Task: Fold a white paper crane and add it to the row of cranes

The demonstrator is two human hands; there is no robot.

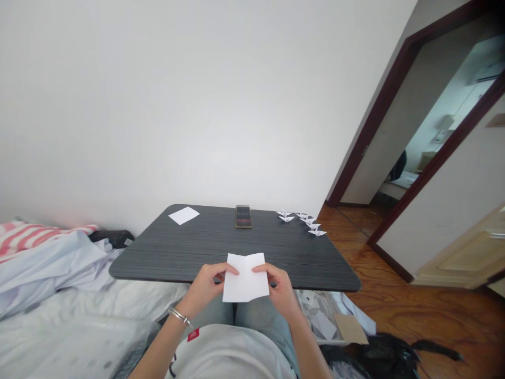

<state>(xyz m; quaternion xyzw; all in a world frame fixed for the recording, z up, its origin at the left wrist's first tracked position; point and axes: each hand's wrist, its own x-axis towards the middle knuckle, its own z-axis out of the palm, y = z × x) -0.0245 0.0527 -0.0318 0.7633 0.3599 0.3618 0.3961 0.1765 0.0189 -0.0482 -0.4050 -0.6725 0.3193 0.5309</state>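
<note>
Both my hands hold a white sheet of paper (246, 279) with a centre crease, just above the near edge of the dark grey table (205, 247). My left hand (207, 287) pinches the paper's left side, thumb on top. My right hand (279, 288) pinches the right side the same way. A silver bracelet sits on my left wrist.
On the table lie a flat white paper square (183, 215) at the far left, a phone (243, 216) at the far middle, and several folded white paper cranes (303, 221) at the far right. Bedding lies to the left. Paper scraps and a black bag lie on the wooden floor to the right.
</note>
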